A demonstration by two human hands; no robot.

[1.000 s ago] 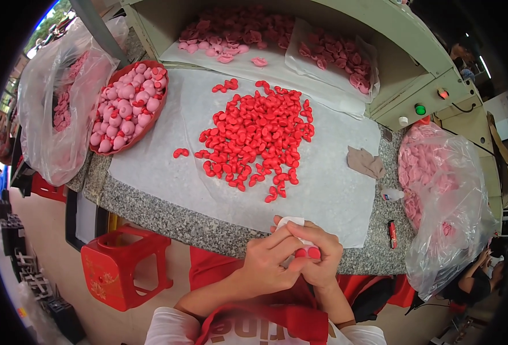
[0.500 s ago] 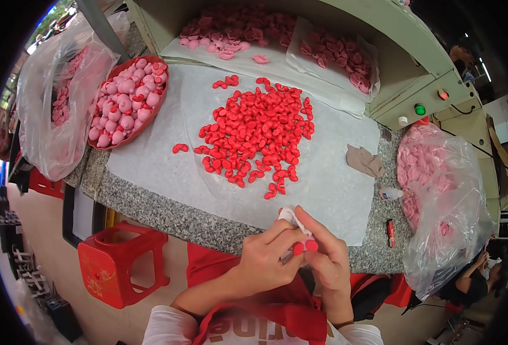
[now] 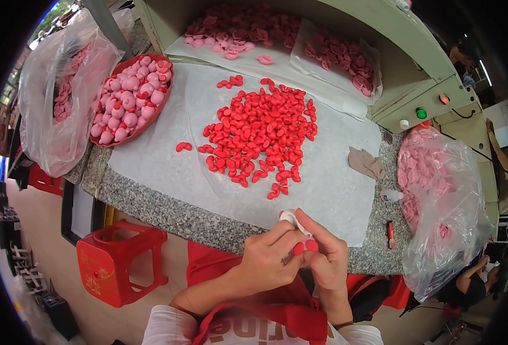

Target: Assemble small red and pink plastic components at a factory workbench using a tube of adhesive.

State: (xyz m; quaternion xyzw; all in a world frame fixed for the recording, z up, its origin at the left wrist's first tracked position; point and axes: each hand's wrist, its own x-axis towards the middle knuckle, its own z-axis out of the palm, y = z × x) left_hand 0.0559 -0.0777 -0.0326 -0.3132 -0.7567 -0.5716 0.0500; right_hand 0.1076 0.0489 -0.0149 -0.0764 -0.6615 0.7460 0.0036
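Observation:
Both hands meet over the bench's near edge, fingers closed together. My left hand (image 3: 268, 256) and my right hand (image 3: 330, 253) grip a small red curved piece (image 3: 304, 248) between them; its two rounded ends show, and the fingers hide the rest. A crumpled white cloth (image 3: 289, 217) sticks up between the fingers of both hands. Just beyond, a heap of similar red curved pieces (image 3: 260, 126) lies on white paper (image 3: 156, 167). One loose red piece (image 3: 183, 147) rests left of the heap.
A red basket (image 3: 163, 106) of pink rounded pieces stands at the left beside a clear bag (image 3: 47, 138). Pink petal-like pieces (image 3: 343, 60) lie under the machine's opening. At the right are a brown cloth (image 3: 366, 163), a small bottle (image 3: 391, 195), a red marker-like stick (image 3: 391, 234) and another bag (image 3: 449, 218).
The whole view has shifted slightly. Both hands keep nearly the same grip on the red piece and the white cloth, with only tiny finger movement.

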